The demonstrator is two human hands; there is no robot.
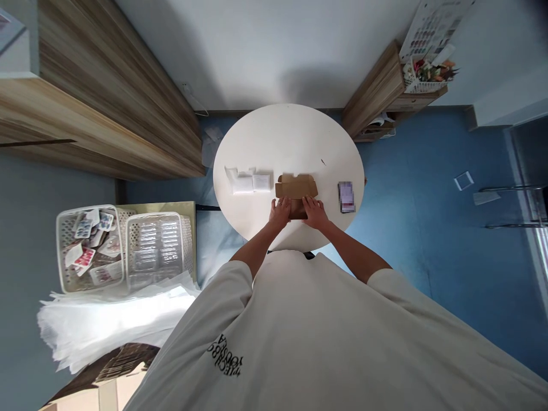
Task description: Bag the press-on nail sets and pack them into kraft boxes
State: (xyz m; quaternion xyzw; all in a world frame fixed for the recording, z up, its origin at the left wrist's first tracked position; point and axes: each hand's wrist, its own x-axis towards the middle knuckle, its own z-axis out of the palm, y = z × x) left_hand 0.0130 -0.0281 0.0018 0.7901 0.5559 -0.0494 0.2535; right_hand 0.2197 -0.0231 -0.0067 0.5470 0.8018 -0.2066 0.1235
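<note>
A small brown cardboard box (296,186) lies near the front of the round white table (286,134), its lid flap raised and pointing away from me. My left hand (280,211) grips the box's left side, with fingers bent over the edge. On the opposite side, my right hand (315,213) holds the near right corner the same way. Between the two hands the box's inside looks dark, and I cannot make out any contents. White wrapping sheet (242,184) lies left of the box, beside a flat white square packet (261,182).
A phone (346,197) lies at the table's right, and a small dark object (323,162) sits farther back. Left of the table stand white baskets of packets (60,251) and clear plastic boxes (157,245), behind a stack of white sheets (115,317). Wooden cabinets (141,97) rise at left.
</note>
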